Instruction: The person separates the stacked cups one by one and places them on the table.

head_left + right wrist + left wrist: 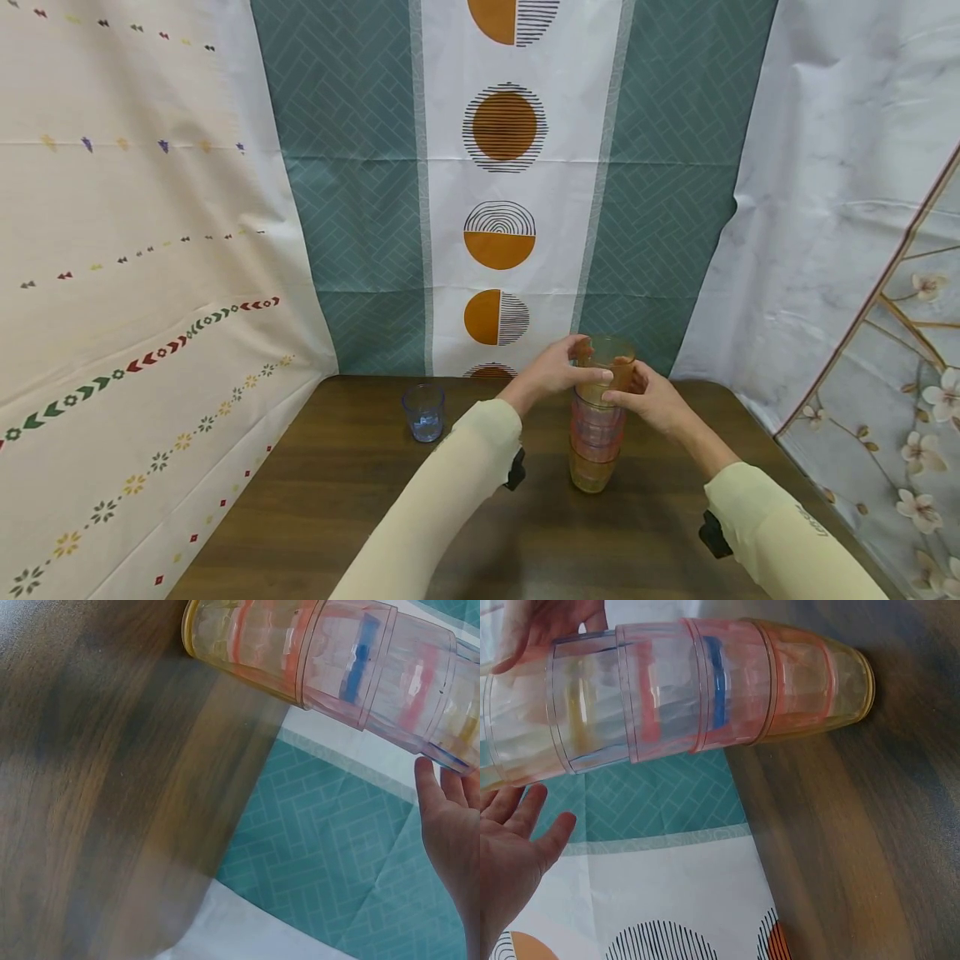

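Note:
A tall stack of nested see-through cups [597, 433] stands upright on the wooden table, yellow at the base, pink and blue-rimmed above. Its uppermost part is a yellowish cup [611, 348]. My left hand [551, 372] holds this top cup from the left, thumb across the front. From the right, my right hand [654, 406] grips the stack just below the top, around the yellowish cup and the blue rim. The left wrist view shows coloured bands through the cup walls [735, 682]. Fingertips of the right hand [450, 825] meet the stack's side in the right wrist view.
A single blue cup [425, 414] stands upright on the table [337, 500], left of the stack. Patterned cloths hang behind the table [360, 250] and along its left [165, 333] and right [825, 208] sides.

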The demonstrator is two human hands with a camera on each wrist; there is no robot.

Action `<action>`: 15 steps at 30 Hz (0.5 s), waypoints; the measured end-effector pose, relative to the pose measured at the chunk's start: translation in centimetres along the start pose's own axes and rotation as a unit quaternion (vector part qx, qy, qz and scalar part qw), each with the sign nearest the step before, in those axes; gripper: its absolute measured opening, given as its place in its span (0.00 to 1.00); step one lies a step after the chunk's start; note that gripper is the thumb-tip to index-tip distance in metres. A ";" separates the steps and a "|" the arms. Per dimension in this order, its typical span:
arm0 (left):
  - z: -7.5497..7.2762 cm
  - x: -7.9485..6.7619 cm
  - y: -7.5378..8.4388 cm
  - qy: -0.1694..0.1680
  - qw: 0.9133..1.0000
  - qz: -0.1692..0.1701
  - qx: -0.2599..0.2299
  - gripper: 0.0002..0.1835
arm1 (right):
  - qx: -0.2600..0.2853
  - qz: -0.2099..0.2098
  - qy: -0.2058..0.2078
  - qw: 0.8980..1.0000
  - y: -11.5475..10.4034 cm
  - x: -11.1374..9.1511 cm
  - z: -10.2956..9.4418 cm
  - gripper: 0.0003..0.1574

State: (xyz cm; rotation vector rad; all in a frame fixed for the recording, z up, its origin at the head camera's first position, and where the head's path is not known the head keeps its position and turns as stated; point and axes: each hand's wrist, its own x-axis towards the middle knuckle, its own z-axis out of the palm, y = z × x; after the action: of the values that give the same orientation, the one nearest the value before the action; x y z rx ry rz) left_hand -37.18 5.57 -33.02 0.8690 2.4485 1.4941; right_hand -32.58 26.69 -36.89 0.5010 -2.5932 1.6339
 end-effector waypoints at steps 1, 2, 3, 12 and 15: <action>0.0 0.0 0.0 0.003 1.000 0.000 0.001 0.45 | 0.000 0.001 0.001 1.000 0.0 0.0 0.0 0.47; 0.1 0.0 0.0 0.006 1.000 0.000 0.002 0.44 | 0.001 0.002 0.002 1.000 0.0 0.0 0.0 0.47; 0.1 0.0 0.0 0.009 1.000 0.000 0.003 0.44 | 0.001 0.001 0.000 1.000 0.0 0.0 0.0 0.47; 0.1 0.0 0.1 0.022 1.000 -0.009 0.000 0.43 | -0.001 -0.001 0.001 1.000 -0.3 -0.2 0.0 0.48; 0.1 0.0 0.2 0.035 0.999 -0.015 -0.017 0.42 | -0.005 0.001 -0.001 1.000 -0.4 -0.3 0.0 0.51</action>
State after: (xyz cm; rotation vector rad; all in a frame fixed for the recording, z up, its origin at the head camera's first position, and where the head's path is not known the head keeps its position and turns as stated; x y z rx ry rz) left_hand -37.07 5.68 -32.88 0.7822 2.4659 1.5754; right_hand -32.24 26.59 -36.64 0.4996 -2.6034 1.6209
